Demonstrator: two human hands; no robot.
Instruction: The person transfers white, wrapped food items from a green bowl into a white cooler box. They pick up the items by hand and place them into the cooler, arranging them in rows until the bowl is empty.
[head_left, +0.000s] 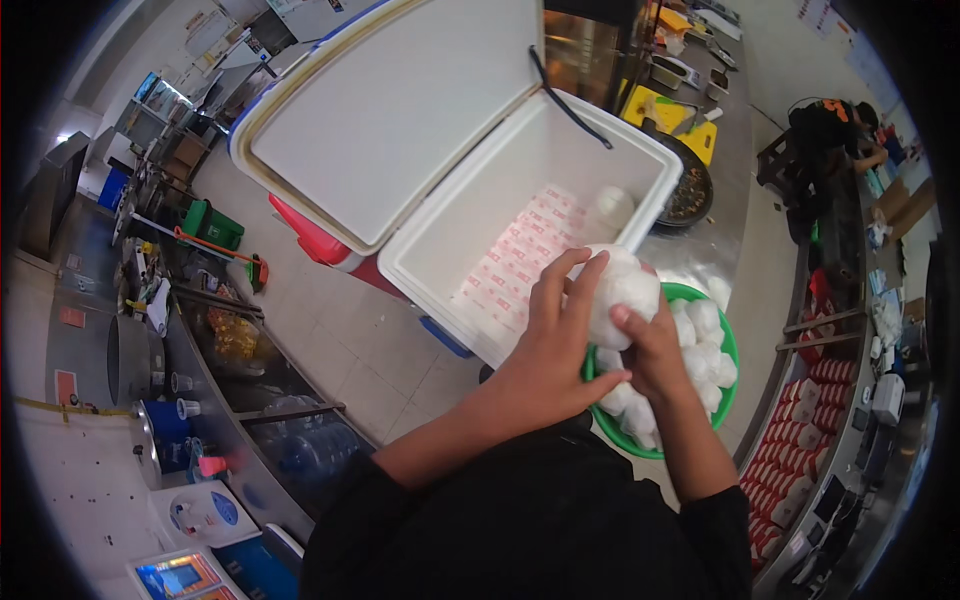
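Between my two hands is a white round bundle (624, 296), seemingly wrapped in clear plastic. My left hand (551, 330) has its fingers against the bundle's left side, with the thumb stretched below it. On the other side, my right hand (658, 349) grips the bundle with the thumb across its front. Both hands are above the near right corner of an open cooler box (420, 240). Printed red-and-white paper (517, 251) lines its floor, and another white bundle (613, 207) lies in its far right corner. Several similar bundles (705, 360) fill a green basin (726, 409) below my right hand.
The cooler's raised lid (397, 112) leans back to the left. A steel counter (724, 180) holds a dark pan (686, 195) and a yellow cutting board (701, 139). Stacked red-and-white boxes (799, 427) fill a shelf at right. Another person (832, 127) bends over the far right counter.
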